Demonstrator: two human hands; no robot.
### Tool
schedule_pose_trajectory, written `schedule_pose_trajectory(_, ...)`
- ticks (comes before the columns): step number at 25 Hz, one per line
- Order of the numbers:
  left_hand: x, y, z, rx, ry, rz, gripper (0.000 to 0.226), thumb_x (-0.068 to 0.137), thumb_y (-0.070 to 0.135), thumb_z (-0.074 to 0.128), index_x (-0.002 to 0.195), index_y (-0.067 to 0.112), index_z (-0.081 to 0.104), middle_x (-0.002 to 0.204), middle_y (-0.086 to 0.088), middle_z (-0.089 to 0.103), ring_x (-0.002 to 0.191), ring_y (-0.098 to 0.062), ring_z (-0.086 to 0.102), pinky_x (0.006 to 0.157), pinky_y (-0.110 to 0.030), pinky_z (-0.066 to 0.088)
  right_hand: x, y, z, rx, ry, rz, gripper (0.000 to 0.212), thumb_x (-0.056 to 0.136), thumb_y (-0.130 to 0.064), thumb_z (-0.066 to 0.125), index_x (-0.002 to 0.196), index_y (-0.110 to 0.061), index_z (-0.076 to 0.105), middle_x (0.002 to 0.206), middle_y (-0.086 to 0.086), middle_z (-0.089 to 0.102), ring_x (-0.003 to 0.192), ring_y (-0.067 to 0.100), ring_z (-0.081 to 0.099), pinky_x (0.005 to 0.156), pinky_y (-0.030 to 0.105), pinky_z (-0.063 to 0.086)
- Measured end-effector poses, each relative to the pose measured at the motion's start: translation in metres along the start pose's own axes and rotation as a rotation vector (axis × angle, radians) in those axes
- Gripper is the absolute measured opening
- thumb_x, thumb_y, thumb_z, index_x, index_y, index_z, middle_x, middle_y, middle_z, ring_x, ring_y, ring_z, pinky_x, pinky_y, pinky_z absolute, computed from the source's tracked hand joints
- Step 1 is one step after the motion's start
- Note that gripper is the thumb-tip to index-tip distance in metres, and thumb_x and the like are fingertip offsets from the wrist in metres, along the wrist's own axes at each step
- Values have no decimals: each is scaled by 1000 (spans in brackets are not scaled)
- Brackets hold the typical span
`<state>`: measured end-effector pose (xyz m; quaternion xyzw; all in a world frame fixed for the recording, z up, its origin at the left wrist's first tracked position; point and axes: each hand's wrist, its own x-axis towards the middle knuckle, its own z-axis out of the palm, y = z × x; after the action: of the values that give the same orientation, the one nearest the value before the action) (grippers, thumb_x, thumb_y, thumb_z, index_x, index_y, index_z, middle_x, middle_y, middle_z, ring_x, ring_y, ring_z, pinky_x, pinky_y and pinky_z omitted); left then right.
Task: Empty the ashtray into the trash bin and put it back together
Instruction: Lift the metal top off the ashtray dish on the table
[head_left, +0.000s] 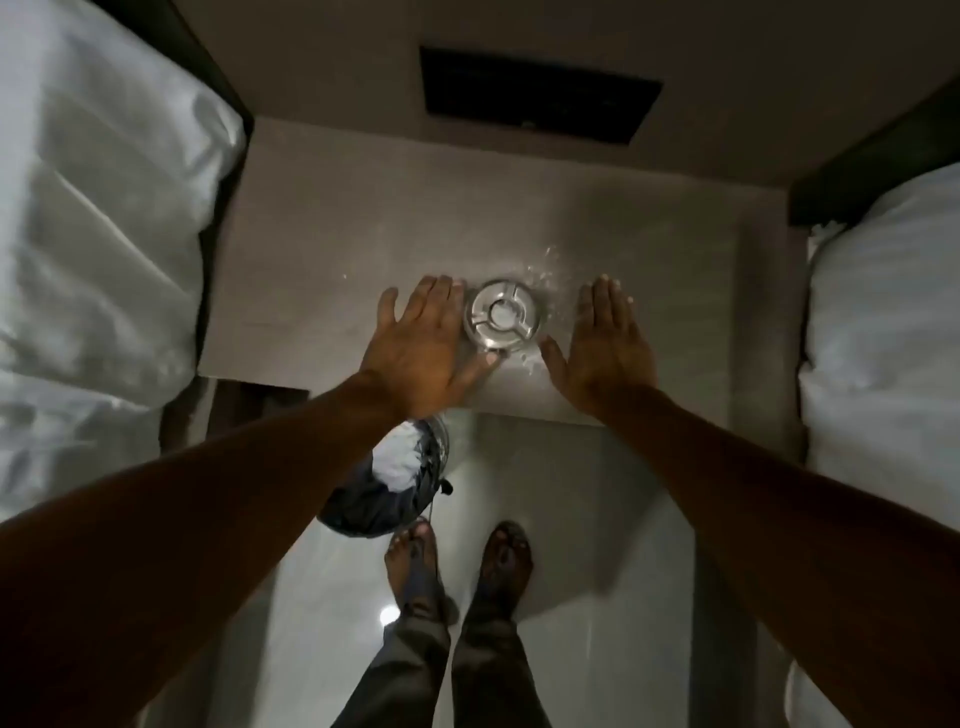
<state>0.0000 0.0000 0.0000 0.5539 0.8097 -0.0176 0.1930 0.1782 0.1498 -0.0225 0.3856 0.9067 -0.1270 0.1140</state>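
A view from above, looking down the person's two bare arms toward a grey bedside table (322, 270) set between two beds with white bedding.

A round metal ashtray (503, 318) sits near the front edge of the table, its slotted lid in place, with a small round opening at the centre. White specks and crumbs (540, 275) lie scattered on the tabletop just behind and to the right of it.

The left hand (423, 345) lies flat, palm down, fingers straight and together, just beside the ashtray's left side; its thumb reaches under the ashtray's near rim and appears to touch it. The right hand (605, 345) is also flat and palm down, fingers extended, a little apart from the ashtray on its right side. Neither hand grips anything.

Below the table's front edge, on the pale glossy floor (597, 519), stands a small trash bin (387, 480) lined with a dark bag, with white paper inside. It is partly hidden by the left forearm. The person's bare feet (457, 561) stand just beside the bin.

A dark rectangular panel (540, 96) is set in the wall behind the table.
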Motion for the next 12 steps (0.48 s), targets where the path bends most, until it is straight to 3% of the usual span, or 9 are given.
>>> schedule_pose_trajectory(3, 17, 2, 27, -103, 47, 19, 94, 93, 74, 23, 157, 7, 12, 164, -19, 19, 151, -30, 17, 119, -56, 15, 12, 5, 37, 50, 32, -28, 90, 91, -57, 28, 153, 10, 22, 160, 34, 24, 151, 46, 20, 124, 53, 17)
schedule_pose_trajectory(6, 32, 4, 42, -173, 109, 68, 88, 93, 63, 47, 156, 10, 19, 163, -22, 20, 149, -34, 22, 117, -54, 20, 23, 4, 59, 75, 46, -71, 88, 91, -53, 27, 153, 9, 19, 161, 33, 21, 152, 46, 16, 125, 53, 15)
schedule_pose_trajectory(12, 47, 8, 43, -268, 105, 58, 70, 80, 38, 74, 143, 21, 47, 162, -18, 19, 144, -39, 25, 117, -49, 20, 22, 23, 76, 88, 75, -183, 86, 85, -41, 36, 152, 11, 23, 161, 34, 21, 152, 44, 17, 124, 55, 19)
